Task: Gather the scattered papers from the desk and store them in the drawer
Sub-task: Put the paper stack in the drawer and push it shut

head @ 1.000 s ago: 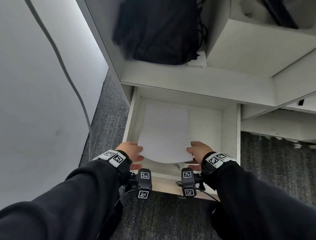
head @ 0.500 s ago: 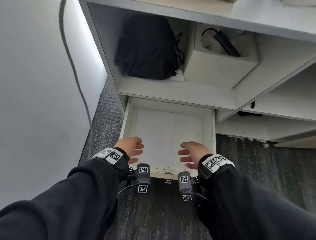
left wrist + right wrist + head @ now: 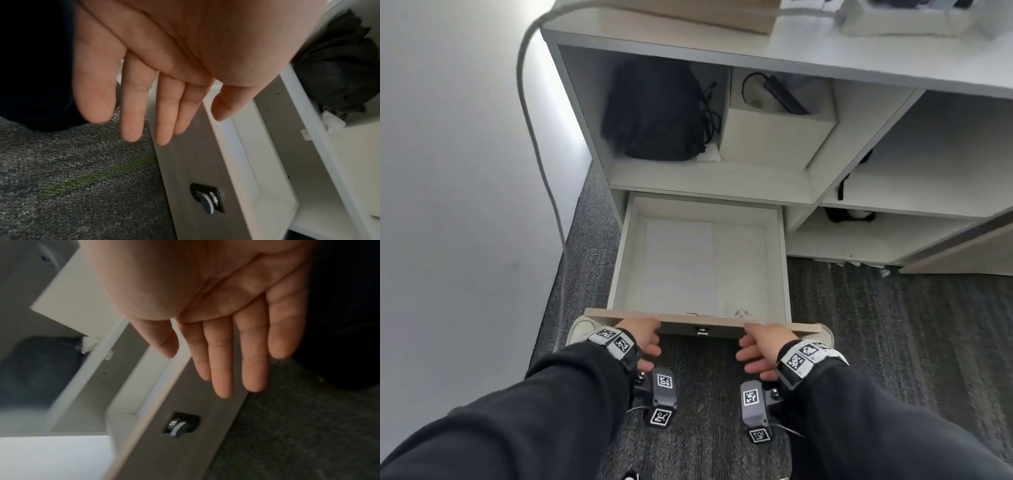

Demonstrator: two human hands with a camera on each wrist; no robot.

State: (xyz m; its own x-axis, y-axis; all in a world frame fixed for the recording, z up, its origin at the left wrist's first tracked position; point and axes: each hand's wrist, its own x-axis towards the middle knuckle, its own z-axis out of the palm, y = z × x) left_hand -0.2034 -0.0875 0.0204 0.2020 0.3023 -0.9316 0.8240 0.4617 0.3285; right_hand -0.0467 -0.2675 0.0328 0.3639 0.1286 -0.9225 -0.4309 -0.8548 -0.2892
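The white papers [image 3: 678, 263] lie flat on the left half of the floor of the pulled-out drawer [image 3: 786, 260] under the desk. My left hand [image 3: 645, 339] is at the left part of the wooden drawer front [image 3: 702, 323], fingers straight and spread over the panel [image 3: 185, 162]. My right hand [image 3: 760, 349] is at the right part of the front, fingers also straight across the panel [image 3: 205, 443]. Neither hand holds anything. A small round lock [image 3: 207, 200] sits in the middle of the front, between the hands.
A black bag [image 3: 654, 109] fills the shelf above the drawer, beside a white box [image 3: 774, 137] with a cable. A grey cable [image 3: 541, 144] hangs down the wall at left. Grey carpet [image 3: 893, 325] surrounds the cabinet. Open shelves [image 3: 911, 192] extend to the right.
Both hands let go of the papers, which now lie flat in the drawer. The hands drew back from inside the drawer to its front panel. The head view pulled back and up.
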